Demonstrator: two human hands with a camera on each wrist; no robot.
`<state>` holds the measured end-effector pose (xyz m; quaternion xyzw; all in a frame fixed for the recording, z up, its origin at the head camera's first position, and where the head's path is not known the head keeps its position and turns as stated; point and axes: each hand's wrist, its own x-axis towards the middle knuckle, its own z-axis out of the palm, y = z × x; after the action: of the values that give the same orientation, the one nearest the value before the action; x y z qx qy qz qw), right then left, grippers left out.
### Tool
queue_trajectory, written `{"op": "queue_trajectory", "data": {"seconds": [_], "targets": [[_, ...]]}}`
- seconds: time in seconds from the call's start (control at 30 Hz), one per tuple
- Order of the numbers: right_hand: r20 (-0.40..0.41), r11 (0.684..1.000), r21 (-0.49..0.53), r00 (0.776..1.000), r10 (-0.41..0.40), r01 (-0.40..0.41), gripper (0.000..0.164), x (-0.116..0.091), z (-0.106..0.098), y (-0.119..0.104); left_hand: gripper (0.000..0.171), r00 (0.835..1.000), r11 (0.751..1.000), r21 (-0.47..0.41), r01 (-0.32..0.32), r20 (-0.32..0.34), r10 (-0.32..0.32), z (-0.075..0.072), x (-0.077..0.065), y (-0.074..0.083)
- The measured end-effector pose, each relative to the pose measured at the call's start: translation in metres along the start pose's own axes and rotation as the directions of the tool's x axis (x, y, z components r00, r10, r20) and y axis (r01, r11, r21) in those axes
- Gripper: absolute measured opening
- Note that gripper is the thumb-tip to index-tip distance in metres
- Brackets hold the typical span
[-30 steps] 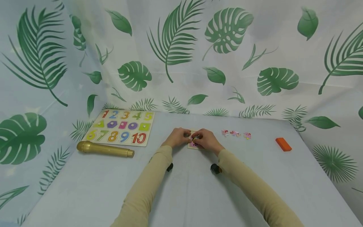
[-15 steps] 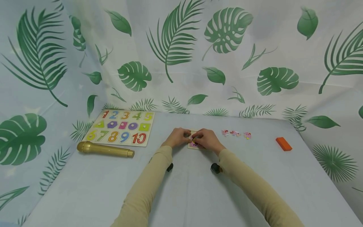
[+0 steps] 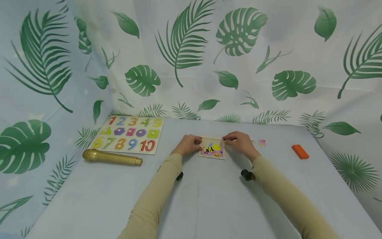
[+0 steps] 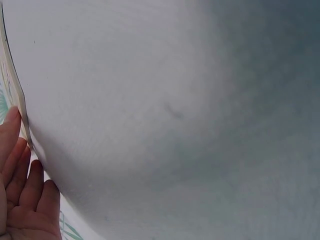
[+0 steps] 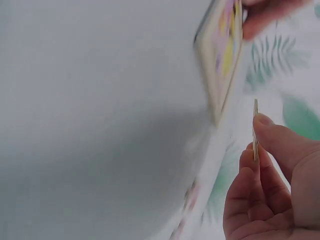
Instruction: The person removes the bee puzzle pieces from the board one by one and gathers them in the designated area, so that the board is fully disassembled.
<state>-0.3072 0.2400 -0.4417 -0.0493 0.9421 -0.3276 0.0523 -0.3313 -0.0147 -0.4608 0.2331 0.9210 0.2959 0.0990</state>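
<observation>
Left hand [image 3: 188, 145] rests with fingers loosely bent, thumb and fingertips touching the left edge of the wooden puzzle frame [image 3: 212, 158]. Right hand [image 3: 240, 143] pinches a thin puzzle piece [image 5: 255, 132] between thumb and bent fingers, near the frame's right edge. Frame lies between both hands, bee picture upward. Pink loose pieces [image 3: 261, 142] lie beyond the right hand; an orange block [image 3: 300, 151] lies farther right.

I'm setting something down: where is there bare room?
Bare white cloth spreads between the beige sleeves and this side of the orange rectangular block. Crowded: around the wooden bee puzzle, left hand, right hand and pink jigsaw pieces.
</observation>
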Motion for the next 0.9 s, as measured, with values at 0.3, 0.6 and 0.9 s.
{"op": "queue_trajectory", "data": {"seconds": [0.3,0.6,0.9], "targets": [[-0.036,0.995,-0.095,0.999,-0.004,0.001,0.028,-0.020,-0.034,0.048,0.042,1.000,1.000,-0.011,0.013,0.000,-0.013,0.003,0.002,-0.001],[0.020,0.996,-0.085,1.000,0.007,-0.005,0.028,-0.029,-0.032,0.057,0.041,1.000,1.000,-0.004,0.009,0.000,-0.009,0.003,0.002,-0.002],[0.025,0.997,-0.077,1.000,0.001,0.001,0.026,-0.021,-0.019,0.046,0.043,1.000,1.000,-0.010,0.030,0.002,-0.030,0.003,0.002,-0.001]]}}
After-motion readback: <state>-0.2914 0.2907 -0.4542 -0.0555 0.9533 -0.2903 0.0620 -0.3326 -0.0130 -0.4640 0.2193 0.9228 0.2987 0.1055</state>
